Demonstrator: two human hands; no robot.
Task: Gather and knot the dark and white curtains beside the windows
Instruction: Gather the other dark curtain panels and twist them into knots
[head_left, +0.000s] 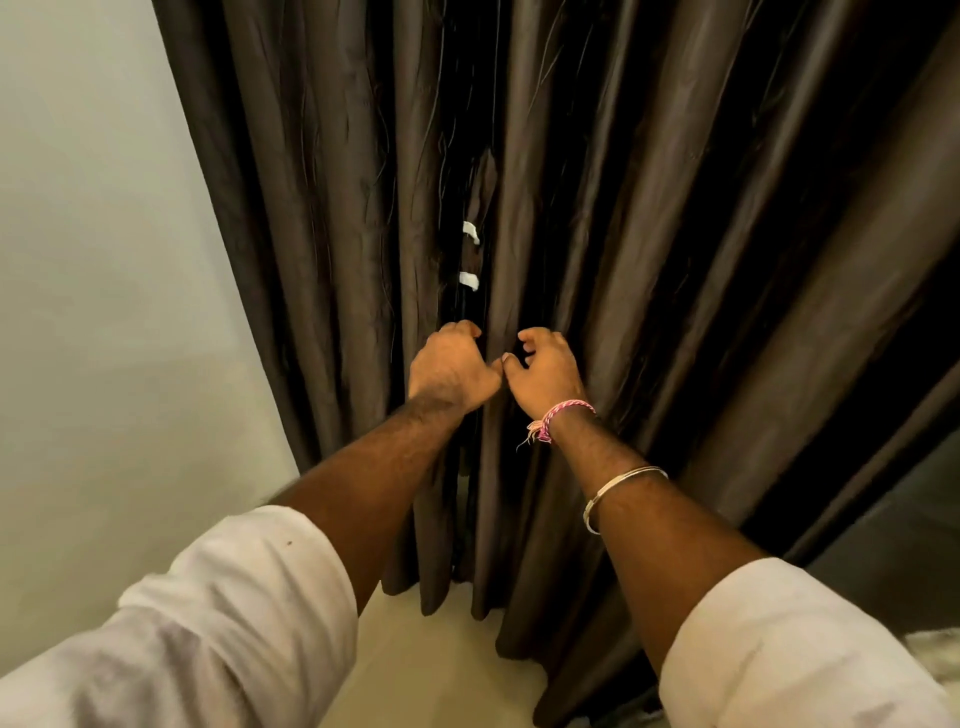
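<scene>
Dark brown curtains (649, 249) hang in long folds from the top of the view down to the floor. Two panels meet at a narrow gap in the middle, where two small white tabs (469, 280) show. My left hand (451, 366) is at that gap, its fingers curled into the edge of the left panel. My right hand (548, 374) is right beside it, thumb and curled fingers at a fold of the right panel. The two hands almost touch. No white curtain is plainly visible.
A pale wall (104, 260) runs along the left of the curtains. The curtain hems end at a pale floor (441, 649). A dark glossy surface (893, 545) sits at the lower right, partly behind the curtain.
</scene>
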